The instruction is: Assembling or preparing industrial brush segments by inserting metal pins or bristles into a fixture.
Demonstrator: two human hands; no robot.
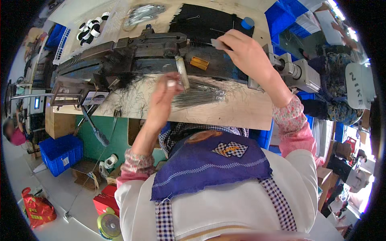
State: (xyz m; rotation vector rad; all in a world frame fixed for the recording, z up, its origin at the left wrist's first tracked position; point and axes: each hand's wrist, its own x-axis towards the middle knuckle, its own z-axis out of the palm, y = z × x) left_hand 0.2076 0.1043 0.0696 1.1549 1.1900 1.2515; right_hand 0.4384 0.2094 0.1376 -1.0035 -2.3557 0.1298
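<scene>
My right hand (247, 54) is closed in a pinch on a small grey flat piece (219, 44). From that piece a thin wire brush with dark bristles (197, 41) runs left to the jaw of a dark metal bench machine (140, 48). My left hand (164, 96) is raised over the near side of the bench, beside the machine's pale lever handle (182, 73). A white band shows on one of its fingers. Motion smears these fingers, and whether they touch the handle is unclear. Below the handle lies a bundle of thin metal wires (201, 94).
A yellow block (199, 63) sits on the machine bed. Behind it are a black mat (201, 20), a blue round cap (247, 23), a pile of wires (144, 14) and black-and-white rolls (90, 29). A grey motor unit (297, 72) stands right. Loose bristles litter the wooden bench (241, 114).
</scene>
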